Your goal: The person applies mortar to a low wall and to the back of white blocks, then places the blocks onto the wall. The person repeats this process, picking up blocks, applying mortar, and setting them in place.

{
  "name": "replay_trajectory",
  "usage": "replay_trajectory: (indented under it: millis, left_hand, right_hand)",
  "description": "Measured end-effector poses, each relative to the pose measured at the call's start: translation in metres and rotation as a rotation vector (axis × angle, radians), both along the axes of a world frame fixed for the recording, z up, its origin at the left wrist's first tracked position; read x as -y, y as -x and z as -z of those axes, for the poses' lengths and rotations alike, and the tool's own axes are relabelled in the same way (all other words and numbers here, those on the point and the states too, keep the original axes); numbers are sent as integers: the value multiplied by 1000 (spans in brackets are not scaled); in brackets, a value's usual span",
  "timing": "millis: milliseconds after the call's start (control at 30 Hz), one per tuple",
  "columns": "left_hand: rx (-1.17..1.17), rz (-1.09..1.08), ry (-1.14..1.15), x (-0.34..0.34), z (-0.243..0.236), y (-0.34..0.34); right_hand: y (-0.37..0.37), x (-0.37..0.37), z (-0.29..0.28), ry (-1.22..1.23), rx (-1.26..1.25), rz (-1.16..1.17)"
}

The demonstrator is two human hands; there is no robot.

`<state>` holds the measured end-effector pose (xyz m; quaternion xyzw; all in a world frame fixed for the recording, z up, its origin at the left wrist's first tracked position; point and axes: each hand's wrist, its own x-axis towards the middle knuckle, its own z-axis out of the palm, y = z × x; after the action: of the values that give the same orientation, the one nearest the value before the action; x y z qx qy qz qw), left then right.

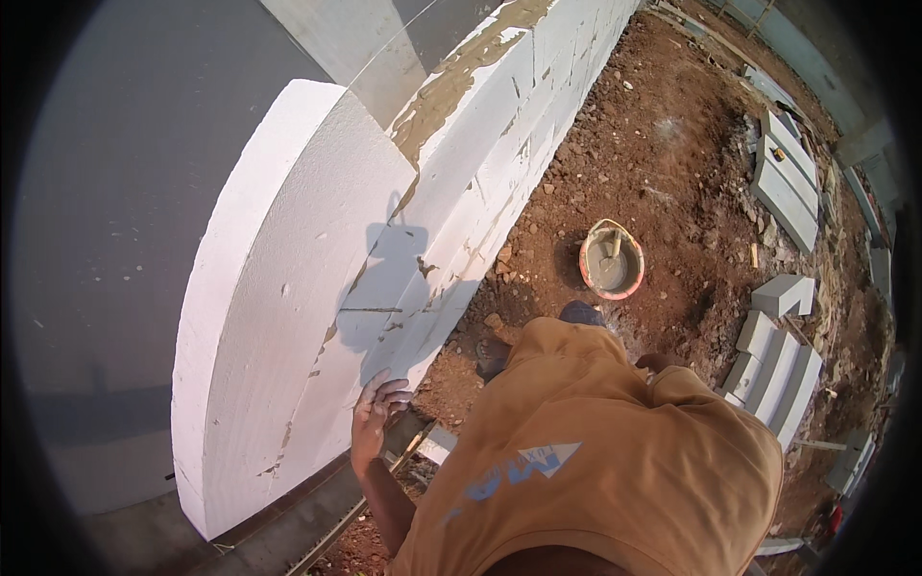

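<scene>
My left hand (380, 401) is at the lower face of a white block wall (451, 221), its fingers stretched out and apart, with dust on them. Nothing shows in its grasp, and whether the fingertips touch the wall I cannot tell. Of my right arm (657, 362) only a small dark bit shows past the brown shirt; the hand is hidden. A large white block (288, 259) stands at the wall's near end, taller than the mortar-smeared course (451, 86) beyond it. Shadow falls across the blocks, and mortar marks their joints.
An orange-rimmed bucket (586, 261) of grey mortar stands on reddish soil (653, 144), a tool handle (616, 246) sticking out. White blocks (783, 187) lie at the far right, with more blocks (768, 370) nearer. A small yellow item (779, 154) rests on the far stack.
</scene>
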<state>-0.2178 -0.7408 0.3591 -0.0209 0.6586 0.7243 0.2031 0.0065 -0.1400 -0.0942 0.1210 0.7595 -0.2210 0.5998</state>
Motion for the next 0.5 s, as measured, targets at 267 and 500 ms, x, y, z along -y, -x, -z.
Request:
replay_trajectory:
  millis: [267, 500]
  left_hand:
    - [400, 662, 840, -27, 340, -64]
    - [122, 789, 715, -240, 333, -2]
  right_hand:
    - [31, -69, -91, 59, -582, 838]
    - [-14, -196, -173, 214, -784, 1631]
